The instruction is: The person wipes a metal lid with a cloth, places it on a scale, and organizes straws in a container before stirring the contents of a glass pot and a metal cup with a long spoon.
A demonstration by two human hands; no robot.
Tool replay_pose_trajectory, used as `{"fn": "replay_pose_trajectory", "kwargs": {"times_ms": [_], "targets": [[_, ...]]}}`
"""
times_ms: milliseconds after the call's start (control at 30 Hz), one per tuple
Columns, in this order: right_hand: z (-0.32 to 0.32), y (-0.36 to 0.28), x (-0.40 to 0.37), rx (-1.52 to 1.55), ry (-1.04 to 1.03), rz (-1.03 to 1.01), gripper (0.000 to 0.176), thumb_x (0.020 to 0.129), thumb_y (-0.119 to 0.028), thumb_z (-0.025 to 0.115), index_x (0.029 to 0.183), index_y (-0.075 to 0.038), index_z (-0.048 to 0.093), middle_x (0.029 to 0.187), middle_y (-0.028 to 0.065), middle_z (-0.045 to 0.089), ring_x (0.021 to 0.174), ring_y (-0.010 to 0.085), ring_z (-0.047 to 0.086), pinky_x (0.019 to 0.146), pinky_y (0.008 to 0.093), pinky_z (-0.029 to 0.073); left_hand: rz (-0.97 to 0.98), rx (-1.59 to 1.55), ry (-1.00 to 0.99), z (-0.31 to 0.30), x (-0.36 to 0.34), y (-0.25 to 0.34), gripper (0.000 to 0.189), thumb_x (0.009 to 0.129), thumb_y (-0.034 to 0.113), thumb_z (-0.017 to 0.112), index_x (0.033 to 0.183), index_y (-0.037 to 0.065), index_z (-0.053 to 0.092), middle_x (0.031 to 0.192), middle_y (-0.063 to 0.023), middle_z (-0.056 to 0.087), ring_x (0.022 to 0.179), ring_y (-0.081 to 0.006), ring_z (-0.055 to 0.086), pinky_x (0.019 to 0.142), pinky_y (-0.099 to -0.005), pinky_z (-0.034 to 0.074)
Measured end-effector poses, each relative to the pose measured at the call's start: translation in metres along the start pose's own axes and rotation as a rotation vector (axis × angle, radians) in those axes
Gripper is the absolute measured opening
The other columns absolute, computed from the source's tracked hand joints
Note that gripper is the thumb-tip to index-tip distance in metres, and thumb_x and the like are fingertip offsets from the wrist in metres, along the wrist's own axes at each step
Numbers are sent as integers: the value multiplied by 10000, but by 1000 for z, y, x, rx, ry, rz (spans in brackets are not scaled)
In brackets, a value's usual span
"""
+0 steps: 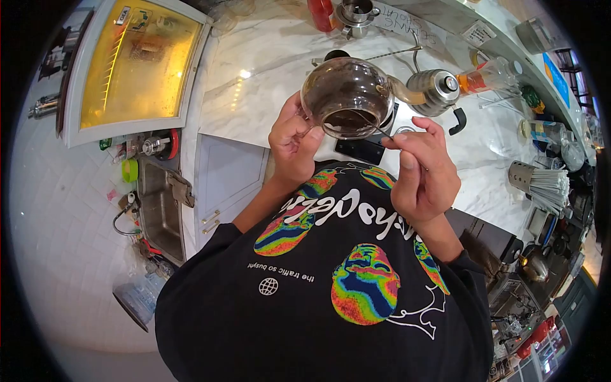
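In the head view, a round, clear glass vessel point(347, 86) is tilted with its wide mouth toward me, and dark brown coffee or residue shows inside. Fingers and thumb of my left hand point(298, 141) grip the vessel's left side near the rim. A thin metal rod point(380, 130) is pinched between the thumb and fingers of my right hand point(425, 167). It reaches into the vessel's mouth; its far end cannot be made out. A curved beige handle-like part point(407, 94) adjoins the glass on the right. Under the vessel lies a flat black device point(360, 150), partly hidden.
A steel gooseneck kettle point(434, 88) stands right of the vessel on the marble counter point(254, 76). Farther right are an orange-banded bottle point(490, 76) and a holder of straws point(541, 184). A lit yellow cabinet point(140, 67) and a steel sink point(160, 216) are at left.
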State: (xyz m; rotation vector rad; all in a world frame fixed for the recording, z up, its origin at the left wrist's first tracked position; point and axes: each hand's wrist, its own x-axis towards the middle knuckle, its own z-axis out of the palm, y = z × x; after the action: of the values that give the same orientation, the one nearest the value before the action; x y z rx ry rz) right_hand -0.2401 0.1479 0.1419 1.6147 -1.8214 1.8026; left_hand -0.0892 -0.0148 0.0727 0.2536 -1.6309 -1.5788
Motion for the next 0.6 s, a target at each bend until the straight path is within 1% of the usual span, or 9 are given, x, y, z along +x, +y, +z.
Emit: {"fn": "replay_pose_trajectory", "kwargs": {"times_ms": [200,400,600], "targets": [[1,1,-2,-10,-38,8,193,910,44,683,1095,-9,673,915,92,750,757,233,706,929,493,518,35,15,2,1,0,-1,219,938,65,634,761,-19,535,1433,-343,509,1279,-315,561,1055,-398,431],[5,2,-2,10,-20,21,207,904,44,679,1107,5,693,897,86,747,732,226,690,926,478,517,8,-49,47,5,-1,-3,235,937,87,641,747,-21,555,1439,-342,505,1278,-309,556,1058,-392,422],[8,1,-3,11,-34,44,190,906,42,676,1091,11,704,884,85,744,725,218,684,925,466,516,-15,-75,48,6,0,-4,228,935,95,646,753,-18,568,1429,-333,512,1275,-308,557,1067,-388,411]]}}
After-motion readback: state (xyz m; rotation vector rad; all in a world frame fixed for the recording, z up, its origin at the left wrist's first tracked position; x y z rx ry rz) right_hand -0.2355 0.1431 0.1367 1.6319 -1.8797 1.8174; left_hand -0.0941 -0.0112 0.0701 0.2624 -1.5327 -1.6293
